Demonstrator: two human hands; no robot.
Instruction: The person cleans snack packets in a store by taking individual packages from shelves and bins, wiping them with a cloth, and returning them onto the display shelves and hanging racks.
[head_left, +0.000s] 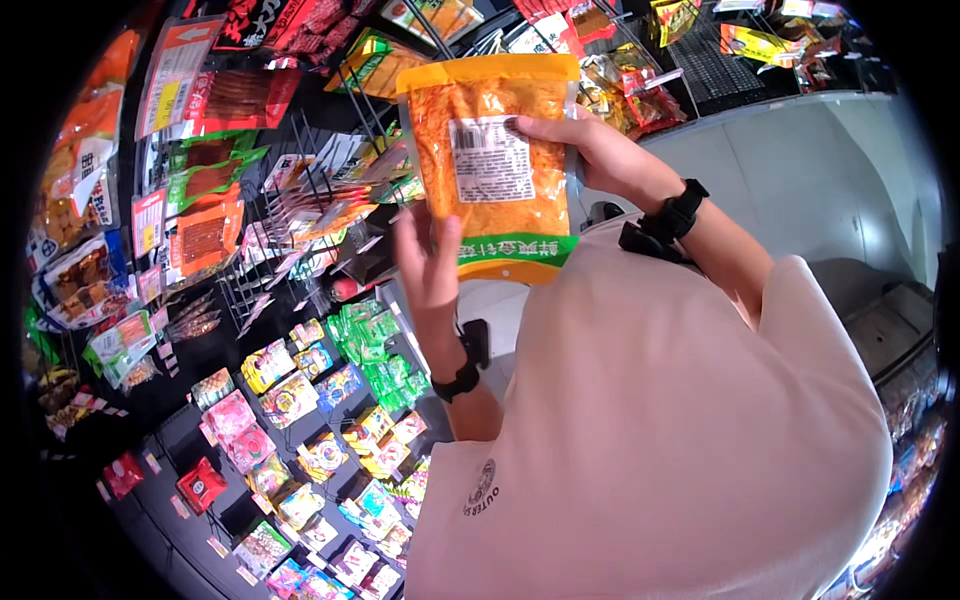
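A clear-fronted orange snack pouch (424, 150) with yellow and green end bands is held up before me, its white barcode label (491, 161) facing me. My right hand (592, 146) grips its right edge, thumb over the label's upper corner and fingers hidden behind. At the lower left edge is my left hand (427, 251), its thumb lying against the pouch front and the other fingers partly hidden. Each wrist wears a black strap (679, 210) with a small device.
Hanging snack packets (232, 97) crowd black metal display hooks (360, 105) on the left, with price tags (150, 221) among them. Green packets (367, 337) and colourful small packs (289, 397) fill the lower display. A shelf with bagged snacks (637, 90) lies beyond; grey floor (810, 165) shows at right.
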